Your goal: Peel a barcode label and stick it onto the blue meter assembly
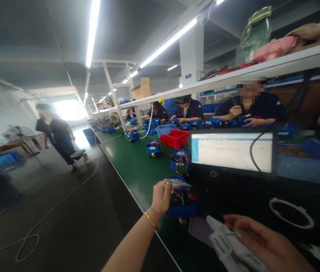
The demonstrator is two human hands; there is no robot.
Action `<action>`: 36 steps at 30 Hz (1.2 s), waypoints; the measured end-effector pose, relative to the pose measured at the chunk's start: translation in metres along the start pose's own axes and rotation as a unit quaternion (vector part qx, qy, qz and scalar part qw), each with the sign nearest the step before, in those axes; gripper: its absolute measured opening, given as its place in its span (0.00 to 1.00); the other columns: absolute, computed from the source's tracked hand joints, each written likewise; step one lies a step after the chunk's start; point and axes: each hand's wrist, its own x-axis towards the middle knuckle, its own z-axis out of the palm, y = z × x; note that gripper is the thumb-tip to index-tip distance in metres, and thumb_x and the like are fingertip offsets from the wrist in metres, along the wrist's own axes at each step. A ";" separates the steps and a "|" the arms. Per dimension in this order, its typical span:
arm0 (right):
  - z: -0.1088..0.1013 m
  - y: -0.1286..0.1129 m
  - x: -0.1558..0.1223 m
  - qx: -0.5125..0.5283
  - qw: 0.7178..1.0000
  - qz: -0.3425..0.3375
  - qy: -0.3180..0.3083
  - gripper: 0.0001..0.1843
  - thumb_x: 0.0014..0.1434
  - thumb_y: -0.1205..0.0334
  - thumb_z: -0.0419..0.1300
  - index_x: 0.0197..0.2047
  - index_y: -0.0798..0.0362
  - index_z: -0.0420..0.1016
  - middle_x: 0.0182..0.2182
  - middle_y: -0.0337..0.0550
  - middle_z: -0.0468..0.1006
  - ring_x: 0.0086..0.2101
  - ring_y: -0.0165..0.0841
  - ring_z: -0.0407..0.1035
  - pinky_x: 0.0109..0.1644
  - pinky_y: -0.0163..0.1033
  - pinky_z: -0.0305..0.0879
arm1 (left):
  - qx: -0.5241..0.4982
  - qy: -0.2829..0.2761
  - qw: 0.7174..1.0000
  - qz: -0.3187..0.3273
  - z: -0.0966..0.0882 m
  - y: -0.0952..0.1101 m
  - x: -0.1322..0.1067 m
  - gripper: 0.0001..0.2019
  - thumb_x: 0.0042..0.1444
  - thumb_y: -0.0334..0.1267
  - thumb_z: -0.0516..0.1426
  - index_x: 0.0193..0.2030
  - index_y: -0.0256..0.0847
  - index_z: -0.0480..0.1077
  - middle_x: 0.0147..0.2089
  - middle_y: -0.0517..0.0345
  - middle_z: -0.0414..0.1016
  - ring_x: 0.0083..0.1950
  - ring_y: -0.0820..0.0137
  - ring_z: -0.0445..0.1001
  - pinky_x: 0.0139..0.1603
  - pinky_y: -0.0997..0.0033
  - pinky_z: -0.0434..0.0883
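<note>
Head view, left hand (161, 196) at bench edge (126, 185)

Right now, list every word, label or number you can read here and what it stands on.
None can be read.
Laptop screen: lines of text, too small and blurred.
White label strips in the right hand: barcode-like print, blurred.
Blue sign on the pillar: too small.
Blue unit at the left hand: no legible marking.

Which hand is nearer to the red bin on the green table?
Left. The left hand grips the top of a blue unit in the row below the red bin. The right hand is lower, at the frame's bottom, holding a white scanner.
</note>
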 end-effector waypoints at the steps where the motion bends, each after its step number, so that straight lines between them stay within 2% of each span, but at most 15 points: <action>1: 0.006 -0.009 0.003 0.015 1.000 0.014 -0.010 0.16 0.51 0.46 0.60 0.26 0.52 0.75 0.41 0.52 0.77 0.40 0.45 0.73 0.39 0.39 0.74 | -0.026 0.017 0.999 -0.022 0.005 0.001 -0.003 0.23 0.65 0.48 0.40 0.24 0.39 0.62 0.20 0.57 0.63 0.23 0.69 0.63 0.26 0.73 0.59; 3: 0.020 -0.020 0.010 0.036 0.999 0.024 -0.013 0.14 0.51 0.49 0.59 0.27 0.52 0.73 0.46 0.53 0.74 0.46 0.46 0.70 0.49 0.46 0.69 | -0.072 0.041 0.995 -0.060 0.012 0.003 -0.007 0.23 0.64 0.51 0.43 0.24 0.39 0.63 0.18 0.58 0.62 0.21 0.70 0.62 0.24 0.74 0.58; 5: 0.033 -0.020 0.016 0.052 0.998 0.021 0.008 0.10 0.51 0.54 0.57 0.27 0.52 0.71 0.49 0.53 0.72 0.50 0.45 0.66 0.53 0.49 0.65 | -0.106 0.060 0.988 -0.092 0.017 0.003 -0.008 0.22 0.63 0.53 0.45 0.25 0.39 0.64 0.16 0.61 0.60 0.18 0.72 0.59 0.22 0.75 0.56; 10: 0.067 -0.002 0.025 0.100 0.994 -0.003 0.036 0.09 0.54 0.58 0.54 0.31 0.54 0.70 0.55 0.53 0.64 0.54 0.42 0.61 0.53 0.47 0.65 | -0.139 0.089 0.978 -0.126 0.022 0.003 -0.004 0.20 0.61 0.51 0.47 0.26 0.38 0.64 0.14 0.63 0.57 0.16 0.73 0.56 0.18 0.76 0.54; 15: 0.093 0.005 0.029 0.048 0.996 -0.043 0.063 0.07 0.55 0.63 0.54 0.31 0.54 0.71 0.55 0.52 0.61 0.54 0.42 0.61 0.54 0.49 0.63 | -0.139 0.104 0.978 -0.114 0.024 0.002 -0.003 0.20 0.60 0.49 0.48 0.24 0.37 0.64 0.14 0.63 0.56 0.16 0.74 0.56 0.18 0.77 0.54; 22: 0.101 0.007 0.033 -0.023 0.991 -0.069 0.110 0.04 0.54 0.69 0.56 0.30 0.54 0.72 0.54 0.50 0.62 0.51 0.41 0.63 0.54 0.48 0.62 | -0.152 0.115 0.977 -0.097 0.027 -0.001 -0.004 0.21 0.60 0.51 0.49 0.23 0.37 0.64 0.14 0.63 0.56 0.16 0.75 0.55 0.17 0.77 0.54; 36: 0.109 -0.001 0.034 -0.054 0.983 -0.062 0.165 0.08 0.48 0.77 0.61 0.28 0.54 0.73 0.52 0.52 0.66 0.52 0.42 0.63 0.55 0.49 0.62 | -0.157 0.116 0.977 -0.080 0.026 -0.001 -0.003 0.23 0.61 0.53 0.49 0.24 0.36 0.65 0.14 0.63 0.57 0.15 0.76 0.56 0.15 0.79 0.53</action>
